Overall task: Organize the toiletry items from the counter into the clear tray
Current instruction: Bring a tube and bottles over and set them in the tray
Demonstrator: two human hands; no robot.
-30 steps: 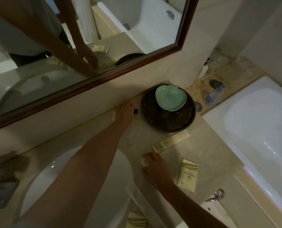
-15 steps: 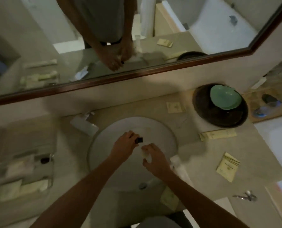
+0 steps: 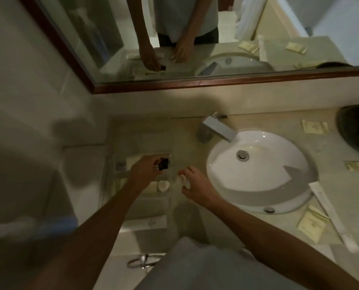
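The clear tray [image 3: 111, 181] stands on the counter left of the sink, with a round white soap [image 3: 163, 186] and pale sachets inside. My left hand [image 3: 145, 171] hovers over the tray and pinches a small black-capped item [image 3: 164, 163]. Just right of the tray's edge, my right hand [image 3: 195, 186] holds a small pale round item [image 3: 182, 181] in its fingers. More cream sachets lie on the counter: one behind the sink [image 3: 314, 127], one at the right edge [image 3: 358, 166], one in front [image 3: 312, 223]. A long white wrapped stick [image 3: 333, 216] lies beside the sink.
The white sink basin [image 3: 258, 170] with a chrome tap [image 3: 216, 127] fills the counter's middle. A dark round bowl [image 3: 350, 128] sits at the far right. The mirror [image 3: 195, 38] runs along the back wall. A chrome ring [image 3: 142, 261] hangs below the counter front.
My view and both hands have swung left, from the dark bowl across the sink to the clear tray. Each hand still carries its small item.
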